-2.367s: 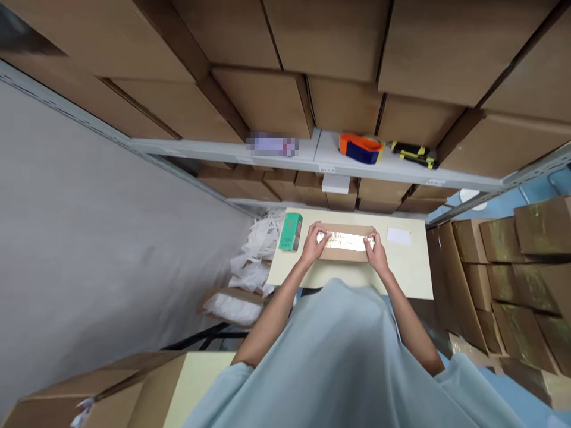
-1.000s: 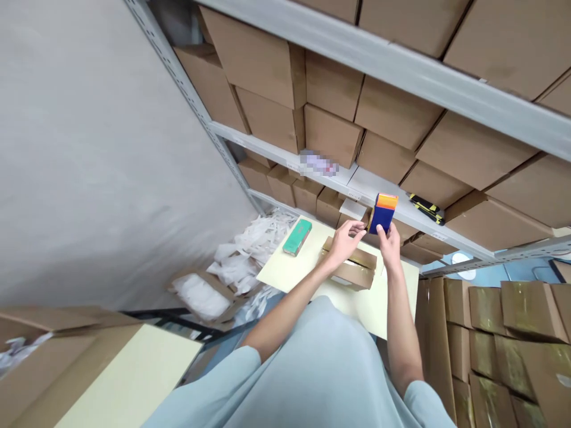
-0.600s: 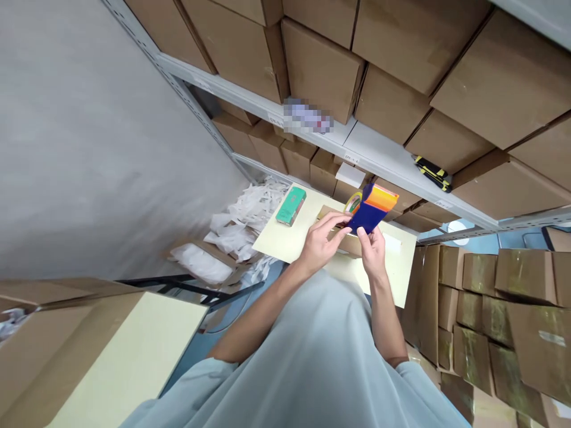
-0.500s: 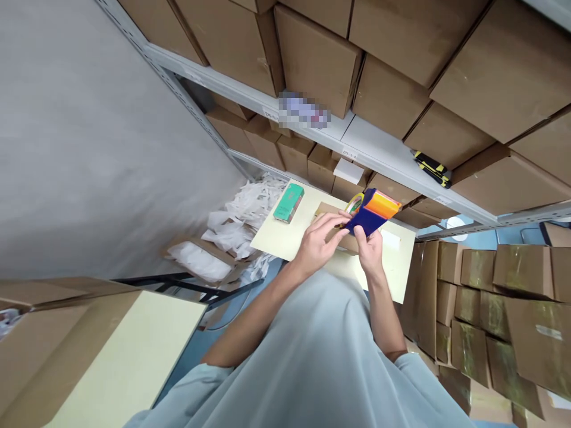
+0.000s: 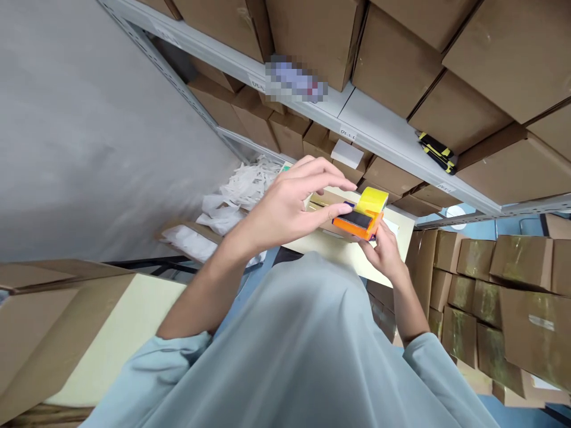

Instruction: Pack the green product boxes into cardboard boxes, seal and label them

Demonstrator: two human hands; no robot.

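Observation:
A tape dispenser [image 5: 354, 229] with an orange and dark body carries a roll of yellow tape [image 5: 375, 200]. My right hand [image 5: 386, 251] grips it from the right and below. Beside it on the left, my left hand [image 5: 297, 199] has its fingers stretched and spread from the thumb. The left thumb tip is at the dispenser's near-left edge; whether it touches, I cannot tell. Beneath the hands, a small cardboard box [image 5: 325, 221] lies on the pale yellow tabletop [image 5: 307, 242]. Behind my left hand, only a sliver of a green box [image 5: 286, 167] shows.
Shelves [image 5: 370, 113] packed with cardboard boxes rise in front. A black and yellow cutter [image 5: 436, 152] lies on one shelf. Shredded white paper [image 5: 250, 181] is heaped at the left. Taped cartons [image 5: 477, 297] are stacked at the right, and another pale board [image 5: 120, 333] stands at the lower left.
The dispenser has turned in my right hand, so its orange side and yellow tape now face me. My left hand has risen and come off its body, fingers spreading. The view has shifted slightly.

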